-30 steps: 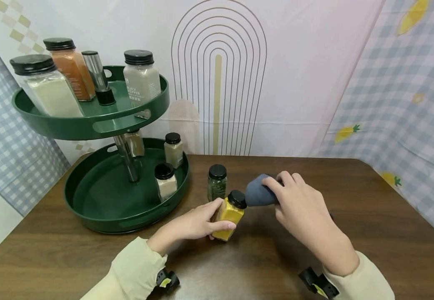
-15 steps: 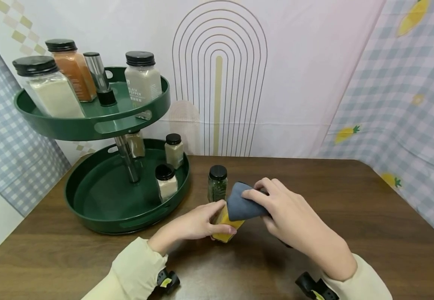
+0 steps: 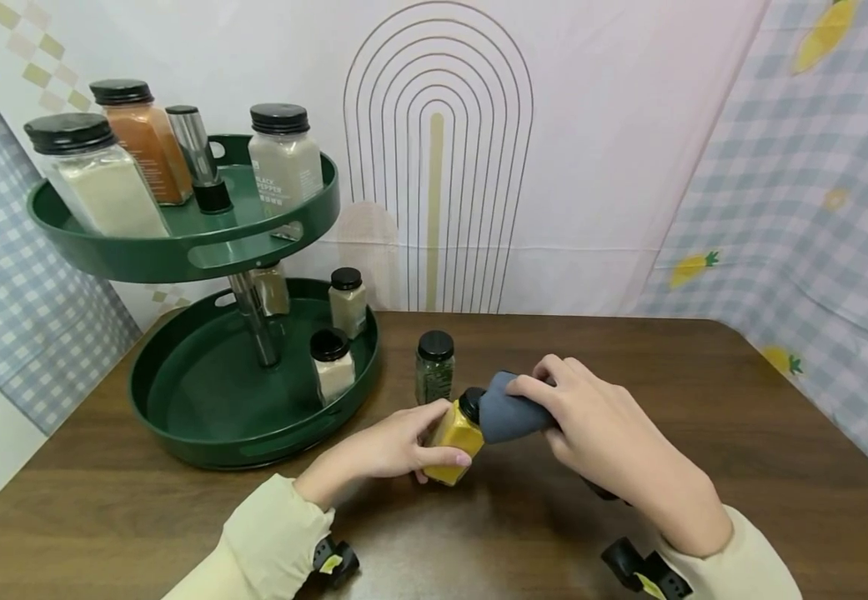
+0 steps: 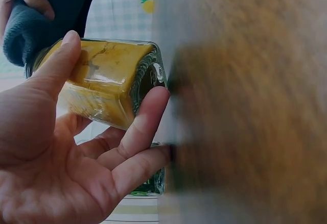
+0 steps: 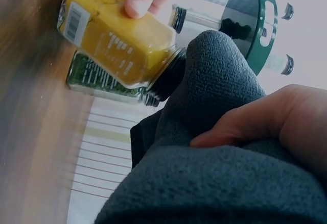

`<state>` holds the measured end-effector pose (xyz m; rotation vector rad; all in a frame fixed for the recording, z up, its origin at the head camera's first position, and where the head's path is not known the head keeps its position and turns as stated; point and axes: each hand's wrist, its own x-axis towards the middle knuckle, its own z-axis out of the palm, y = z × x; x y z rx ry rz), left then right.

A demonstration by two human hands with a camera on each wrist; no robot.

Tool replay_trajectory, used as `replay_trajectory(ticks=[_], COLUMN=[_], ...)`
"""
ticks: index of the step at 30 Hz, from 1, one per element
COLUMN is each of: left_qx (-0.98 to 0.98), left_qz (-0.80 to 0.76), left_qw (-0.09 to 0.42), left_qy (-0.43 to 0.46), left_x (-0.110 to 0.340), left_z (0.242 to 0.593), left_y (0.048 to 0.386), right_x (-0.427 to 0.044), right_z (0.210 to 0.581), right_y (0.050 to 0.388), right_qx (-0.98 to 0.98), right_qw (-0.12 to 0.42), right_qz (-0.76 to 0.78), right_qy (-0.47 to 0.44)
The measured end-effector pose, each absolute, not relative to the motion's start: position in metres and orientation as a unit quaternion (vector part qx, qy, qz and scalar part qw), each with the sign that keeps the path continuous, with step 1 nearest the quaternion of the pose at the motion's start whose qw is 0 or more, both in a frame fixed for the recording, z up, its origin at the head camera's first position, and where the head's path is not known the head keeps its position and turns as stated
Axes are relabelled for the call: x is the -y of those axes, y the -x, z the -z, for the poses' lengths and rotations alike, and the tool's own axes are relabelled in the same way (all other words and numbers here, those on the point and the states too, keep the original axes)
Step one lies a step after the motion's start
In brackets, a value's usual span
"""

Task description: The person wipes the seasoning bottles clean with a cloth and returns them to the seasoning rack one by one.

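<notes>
My left hand (image 3: 403, 443) grips a square glass jar of yellow powder (image 3: 454, 440) with a black lid, thumb on one face and fingers round the other side. The jar leans to the right, its base close to the table. In my right hand (image 3: 591, 421) is a bunched blue-grey cloth (image 3: 510, 410), pinched between thumb and fingers; it touches the jar's black lid (image 5: 168, 76). Just behind stands a small jar of green dried herbs (image 3: 434, 367), upright and with a black lid. The right wrist view shows a barcode label (image 5: 76, 23) on the yellow jar.
A two-tier green rack stands at left. Its upper tray (image 3: 141, 257) holds large jars and a steel-and-black cylinder (image 3: 198, 158); small jars, one a white-filled jar (image 3: 333, 367), are on the lower tray (image 3: 201, 442). A curtain backs the wooden table (image 3: 704, 400).
The cloth in my right hand moved left over the jar's lid, then drew back slightly right, uncovering part of the lid. My left hand and the yellow jar stayed nearly still.
</notes>
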<state>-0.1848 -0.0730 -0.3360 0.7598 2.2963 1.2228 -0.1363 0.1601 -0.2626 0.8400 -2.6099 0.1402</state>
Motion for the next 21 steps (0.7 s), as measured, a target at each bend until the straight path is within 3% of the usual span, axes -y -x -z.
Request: replay_trajectory(ticks=[10, 16, 21], left_qx=[-0.835, -0.836, -0.836], left_qz=[-0.433, -0.429, -0.423], left_qw=[0.223, 0.212, 0.199], left_qy=[-0.255, -0.269, -0.286], left_x=[0.078, 0.073, 0.069], left_z=[0.338, 0.339, 0.339], left_y=[0.188, 0.185, 0.181], right_x=[-0.165, -0.155, -0.144], right_z=[0.260, 0.262, 0.271], right_y=[0.137, 0.136, 0.135], right_qx=[0.948, 0.914, 0.904], right_qw=[0.206, 0.256, 0.238], right_qz=[-0.022, -0.071, -0.070], right_qy=[-0.242, -0.306, -0.347])
